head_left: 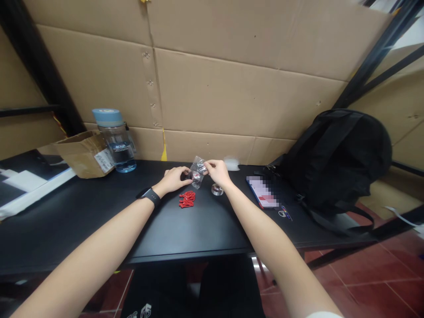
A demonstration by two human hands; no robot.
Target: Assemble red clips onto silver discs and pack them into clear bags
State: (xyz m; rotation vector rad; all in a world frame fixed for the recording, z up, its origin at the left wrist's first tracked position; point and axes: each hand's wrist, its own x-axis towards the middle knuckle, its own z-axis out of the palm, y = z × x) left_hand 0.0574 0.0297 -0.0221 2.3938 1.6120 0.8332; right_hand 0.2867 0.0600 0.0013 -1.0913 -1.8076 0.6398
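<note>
A small clear plastic bag (198,171) with something shiny and reddish in it is between my two hands, above the black table (185,234). My left hand (175,178), with a dark watch at the wrist, pinches its lower left side between thumb and fingers. At the upper right edge of the bag, my right hand (217,172) is closed on the plastic. Red cords (187,199) lie in a small bundle on the table just below the bag. A round metallic roll or ring (217,190) rests under my right hand, partly covered by it.
On the left stand a cardboard box (84,157) and a water bottle (119,143) with a blue lid. A phone (263,192), a small keyring (282,213) and a black backpack (341,163) are on the right. Crumpled translucent plastic (232,164) lies near the cardboard wall (212,97).
</note>
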